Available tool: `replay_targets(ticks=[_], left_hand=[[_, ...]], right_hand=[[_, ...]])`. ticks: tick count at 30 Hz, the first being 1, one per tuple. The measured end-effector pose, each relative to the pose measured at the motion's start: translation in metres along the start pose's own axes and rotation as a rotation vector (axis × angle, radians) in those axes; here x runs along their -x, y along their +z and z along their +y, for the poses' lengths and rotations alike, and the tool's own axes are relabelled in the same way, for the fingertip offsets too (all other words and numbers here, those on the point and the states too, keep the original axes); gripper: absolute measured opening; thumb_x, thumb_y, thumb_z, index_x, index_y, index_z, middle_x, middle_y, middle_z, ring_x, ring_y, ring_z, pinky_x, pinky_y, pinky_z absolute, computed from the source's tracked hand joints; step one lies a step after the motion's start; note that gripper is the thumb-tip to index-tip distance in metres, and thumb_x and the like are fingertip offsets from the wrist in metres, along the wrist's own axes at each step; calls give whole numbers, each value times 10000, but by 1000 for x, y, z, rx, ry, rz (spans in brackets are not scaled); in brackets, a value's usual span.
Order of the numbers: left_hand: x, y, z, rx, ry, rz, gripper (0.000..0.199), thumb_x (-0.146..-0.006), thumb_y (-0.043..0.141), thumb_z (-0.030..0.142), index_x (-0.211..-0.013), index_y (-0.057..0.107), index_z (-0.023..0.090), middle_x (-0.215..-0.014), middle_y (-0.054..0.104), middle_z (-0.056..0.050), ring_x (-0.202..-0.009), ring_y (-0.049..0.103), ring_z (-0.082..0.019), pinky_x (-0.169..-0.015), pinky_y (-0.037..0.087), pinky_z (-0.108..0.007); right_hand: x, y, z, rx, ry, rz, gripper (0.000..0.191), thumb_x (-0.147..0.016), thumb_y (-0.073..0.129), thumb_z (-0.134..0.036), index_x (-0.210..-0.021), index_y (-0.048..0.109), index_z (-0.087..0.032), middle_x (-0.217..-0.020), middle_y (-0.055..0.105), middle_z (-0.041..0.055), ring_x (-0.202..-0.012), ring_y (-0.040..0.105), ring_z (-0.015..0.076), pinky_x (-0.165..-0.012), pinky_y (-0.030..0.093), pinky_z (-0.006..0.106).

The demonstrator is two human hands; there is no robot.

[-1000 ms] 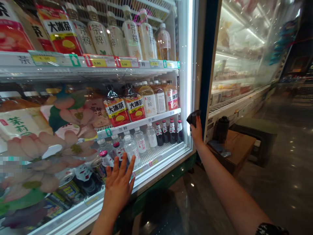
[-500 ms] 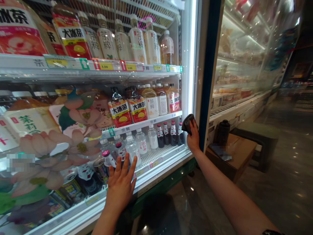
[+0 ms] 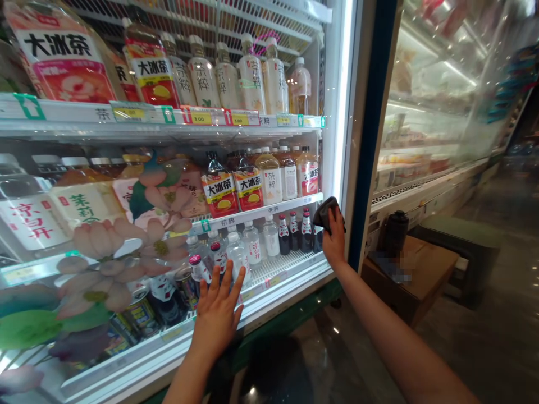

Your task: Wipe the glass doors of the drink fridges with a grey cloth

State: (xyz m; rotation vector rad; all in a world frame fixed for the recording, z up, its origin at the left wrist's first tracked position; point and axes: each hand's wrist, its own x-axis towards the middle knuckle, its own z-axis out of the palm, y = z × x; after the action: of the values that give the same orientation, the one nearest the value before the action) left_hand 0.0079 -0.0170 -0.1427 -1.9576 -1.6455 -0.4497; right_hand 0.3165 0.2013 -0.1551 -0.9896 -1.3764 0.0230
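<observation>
My right fingers hold a dark cloth near the drinks cooler's right edge, beside small dark bottles. My left fingers spread wide before the clear bottles; whether they touch the glass, I cannot tell.

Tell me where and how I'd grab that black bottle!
The black bottle is probably easiest held round its middle, coming from the picture's right: it stands upright, looks like a cylinder, and the cardboard box under it stretches that way.
</observation>
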Motion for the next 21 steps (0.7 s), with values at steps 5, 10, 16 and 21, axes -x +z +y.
replay_targets(ticks=[5, 10, 16, 21], left_hand=[[1, -4, 0, -22, 8, -4, 904, -829, 761, 371, -1606, 300, 336, -1708, 178, -64, -1582, 140, -360, -1273, 150, -583], [3, -6, -1, -34, 26, 14, 915, -831, 761, 366, -1614, 290, 315, -1707, 182, -70, -1583, 146, -347, -1279, 161, -560], [7, -13, -1, -50, 46, 34, 916, -835, 761, 368, -1619, 293, 293, -1711, 173, -87, -1577, 193, -345, -1273, 205, -531], [8, -16, -3, -46, 45, 48, 911, -843, 760, 345, -1621, 290, 282, -1710, 169, -98, -1583, 160, -348, -1275, 189, -541]], right_hand=[[-5, 13, -38, 45, -114, -102, 859, -853, 424, -101, -1641, 198, -355, -1739, 123, -14, -1604, 27, 286, -1253, 189, 637], [13, 9, -54, 45, -288, -110, 788, -844, 403, -62, -1565, 396, -380, -1688, 302, -32, -1592, 156, 259, -1257, 231, 600], [-6, 12, -62, 34, -93, 1, 838, -849, 401, -79, -1630, 250, -341, -1728, 179, -10, -1601, 96, 268, -1262, 223, 591], [12, 7, -66, 93, -320, -189, 789, -837, 446, -85, -1574, 390, -361, -1687, 310, -11, -1594, 133, 304, -1240, 223, 645]])
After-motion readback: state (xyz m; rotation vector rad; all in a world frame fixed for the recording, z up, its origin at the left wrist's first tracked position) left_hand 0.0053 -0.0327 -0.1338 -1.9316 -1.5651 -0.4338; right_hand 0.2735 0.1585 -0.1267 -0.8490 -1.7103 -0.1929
